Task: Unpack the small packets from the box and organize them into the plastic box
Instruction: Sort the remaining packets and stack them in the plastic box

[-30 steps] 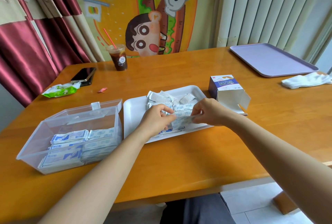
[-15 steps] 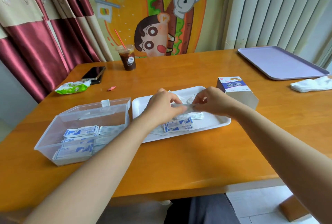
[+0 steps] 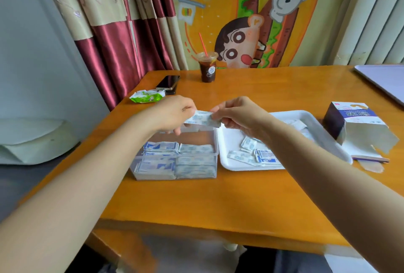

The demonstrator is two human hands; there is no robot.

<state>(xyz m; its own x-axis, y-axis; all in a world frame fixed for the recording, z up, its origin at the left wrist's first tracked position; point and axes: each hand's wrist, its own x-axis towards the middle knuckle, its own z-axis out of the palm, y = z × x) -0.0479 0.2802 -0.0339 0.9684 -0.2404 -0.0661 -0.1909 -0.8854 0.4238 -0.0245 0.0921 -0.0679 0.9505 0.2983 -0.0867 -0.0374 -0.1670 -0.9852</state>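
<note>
The left hand (image 3: 172, 112) and right hand (image 3: 239, 116) hold a few packets (image 3: 203, 118) in the air over the plastic box (image 3: 216, 148). Fingers pinch each end. The packets' long side runs left to right, almost flat.

The left hand (image 3: 175, 115) and the right hand (image 3: 238, 115) each pinch one end of a small bundle of packets (image 3: 203, 118), held level above the far edge of the plastic box (image 3: 216, 152). Stacked packets (image 3: 175, 159) fill its near half in two rows. Just beside it, a white tray (image 3: 231, 143) holds loose packets (image 3: 258, 154), with an opened cardboard box (image 3: 349, 124) at its right.
</note>
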